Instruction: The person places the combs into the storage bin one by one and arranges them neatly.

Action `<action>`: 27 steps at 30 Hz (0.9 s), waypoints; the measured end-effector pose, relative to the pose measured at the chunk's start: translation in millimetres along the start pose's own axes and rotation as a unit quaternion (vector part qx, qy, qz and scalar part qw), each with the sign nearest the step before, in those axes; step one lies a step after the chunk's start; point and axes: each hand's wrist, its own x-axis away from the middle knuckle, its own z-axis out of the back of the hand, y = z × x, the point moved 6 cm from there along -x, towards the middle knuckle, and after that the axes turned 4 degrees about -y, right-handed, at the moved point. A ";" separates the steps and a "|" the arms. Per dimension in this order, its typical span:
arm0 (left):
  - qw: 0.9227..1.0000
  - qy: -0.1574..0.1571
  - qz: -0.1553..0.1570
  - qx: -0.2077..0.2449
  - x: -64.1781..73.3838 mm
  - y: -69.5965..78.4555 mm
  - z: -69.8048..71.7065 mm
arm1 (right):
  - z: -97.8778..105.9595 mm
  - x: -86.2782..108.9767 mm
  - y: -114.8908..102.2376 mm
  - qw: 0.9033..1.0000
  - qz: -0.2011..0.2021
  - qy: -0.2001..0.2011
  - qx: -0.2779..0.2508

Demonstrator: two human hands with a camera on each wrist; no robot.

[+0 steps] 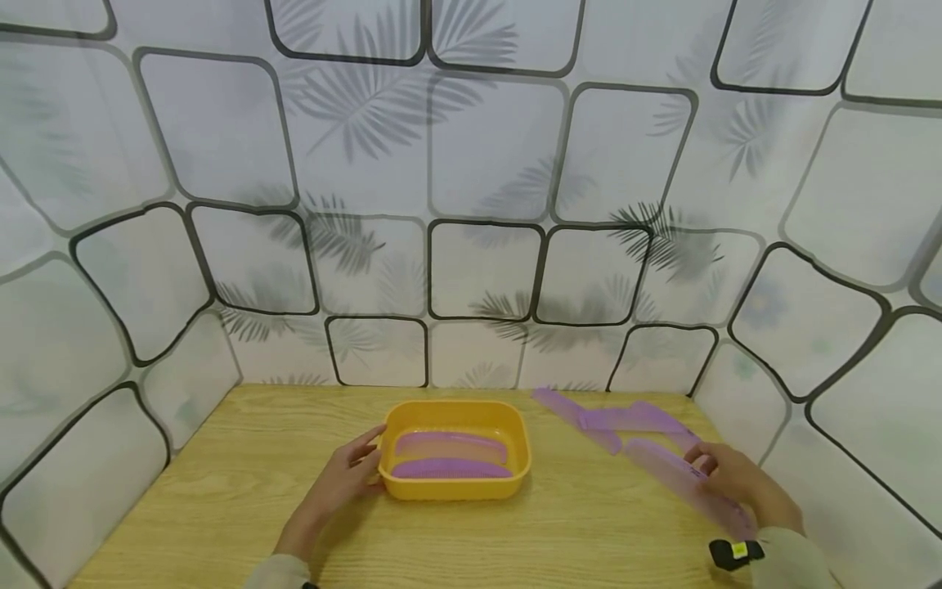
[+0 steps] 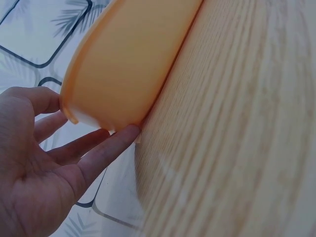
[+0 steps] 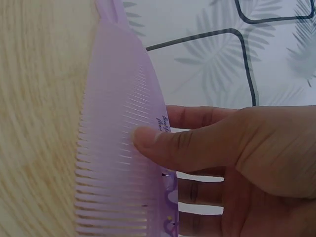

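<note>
In the head view, a yellow plastic basket (image 1: 455, 491) sits on the wooden table with two purple combs (image 1: 451, 469) lying in it. My left hand (image 1: 349, 472) rests at its left end. The left wrist view shows those fingertips touching the basket's wall and rim, fingers mostly extended. Over at the right, my right hand (image 1: 736, 483) pinches a translucent purple comb (image 3: 116, 98) by its spine. Its thumb lies across the comb's face and the other fingers are behind it. The held comb slants along the table's right side, teeth facing left in the right wrist view.
Several more purple combs (image 1: 577, 419) lie overlapping at the table's back right, just beyond the held one. A white curtain (image 1: 486, 147) with dark outlines and leaf prints encloses the wooden table (image 1: 294, 425) at the back and both sides.
</note>
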 end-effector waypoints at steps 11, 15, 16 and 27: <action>1.000 0.002 -0.001 0.007 0.9 -1.1 0.3 | 6.2 -0.2 -6.2 0.992 0.122 0.018 0.005; 1.000 0.003 -0.001 0.006 1.3 -1.1 0.3 | 10.1 2.5 -8.7 0.995 0.100 0.020 -0.013; 1.000 0.004 -0.001 0.006 1.3 -1.1 0.4 | 10.9 3.1 -9.3 0.995 0.092 0.022 -0.020; 1.000 0.001 0.002 0.004 2.1 2.8 -1.3 | 16.9 4.4 -27.2 0.995 0.079 0.041 -0.042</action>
